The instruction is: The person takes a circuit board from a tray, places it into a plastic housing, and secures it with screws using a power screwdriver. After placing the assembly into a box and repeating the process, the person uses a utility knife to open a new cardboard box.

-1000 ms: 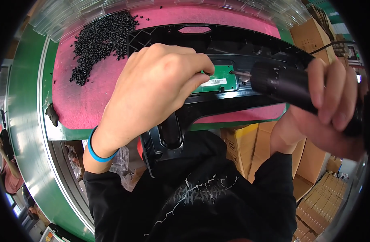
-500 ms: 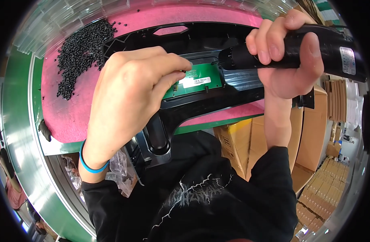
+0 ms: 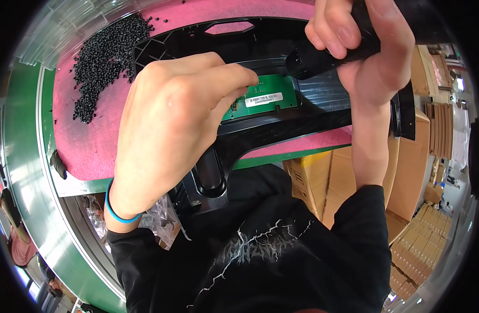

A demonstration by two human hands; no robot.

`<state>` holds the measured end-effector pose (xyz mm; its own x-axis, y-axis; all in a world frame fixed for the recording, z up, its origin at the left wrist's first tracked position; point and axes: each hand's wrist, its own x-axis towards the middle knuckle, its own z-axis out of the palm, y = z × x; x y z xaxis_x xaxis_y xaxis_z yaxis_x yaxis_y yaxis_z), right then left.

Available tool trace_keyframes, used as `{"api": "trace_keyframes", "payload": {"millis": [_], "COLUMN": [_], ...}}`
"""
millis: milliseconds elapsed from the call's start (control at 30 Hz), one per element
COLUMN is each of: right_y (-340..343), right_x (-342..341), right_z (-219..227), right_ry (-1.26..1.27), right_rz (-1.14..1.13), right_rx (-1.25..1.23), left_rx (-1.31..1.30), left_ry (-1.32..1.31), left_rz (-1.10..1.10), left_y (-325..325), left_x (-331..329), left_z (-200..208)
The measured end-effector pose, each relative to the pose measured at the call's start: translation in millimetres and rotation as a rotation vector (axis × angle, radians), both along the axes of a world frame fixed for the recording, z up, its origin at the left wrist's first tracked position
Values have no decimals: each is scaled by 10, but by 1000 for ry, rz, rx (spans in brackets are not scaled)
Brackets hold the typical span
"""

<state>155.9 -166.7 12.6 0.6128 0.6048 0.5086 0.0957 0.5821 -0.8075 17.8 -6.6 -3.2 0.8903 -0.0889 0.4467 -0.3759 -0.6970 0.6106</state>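
Observation:
A green circuit board (image 3: 281, 86) with a white label lies in the recess of a large black plastic housing (image 3: 281, 122). Over the board's left end, my left hand (image 3: 169, 115) has thumb and forefinger pinched together; whatever sits between them, if anything, is hidden or too small to name. My right hand (image 3: 375, 60) is wrapped round a thick black electric screwdriver (image 3: 323, 61), held nearly level above the housing. Its narrow front end points left, near the board's upper right corner. I cannot make out the bit.
A heap of small black screws (image 3: 106, 57) covers the upper left of the pink mat (image 3: 80, 154). Clear plastic bins (image 3: 51, 39) line the far edge. Cardboard boxes (image 3: 349, 177) stand at the right, with stacked flat cartons (image 3: 422, 235) beyond.
The screwdriver's front end has lifted off the board's corner, and my right hand has come up nearer the camera. My left hand has shifted slightly right along the board, still pinched.

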Motion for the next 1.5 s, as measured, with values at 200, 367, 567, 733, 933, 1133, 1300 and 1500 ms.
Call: {"api": "trace_keyframes", "payload": {"millis": [200, 367, 567, 733, 933, 1133, 1300, 1500], "right_y": [-385, -498, -441, -444, -488, -535, -537, -532], "right_x": [61, -111, -181, -243, -425, -385, -318, -232], "right_z": [95, 345, 489, 570, 320, 296, 229, 136], "right_ry": [-212, -128, -170, -211, -191, -226, -242, -250], "right_rz": [7, 93, 246, 351, 103, 115, 134, 153], "right_rx": [-151, 30, 25, 6, 236, 111, 12, -100], "left_rx": [27, 39, -13, -13, -166, -163, -94, -91], "left_ry": [46, 29, -113, -150, -82, -47, 8, 31], "left_rz": [0, -69, -156, -192, -156, -118, -99, -81], "left_y": [66, 43, 81, 64, 54, 36, 63, 22], "left_x": [-73, -36, -25, 10, -13, -17, -48, -33], "left_z": [1, 10, -12, -18, 4, -6, -1, 7]}}
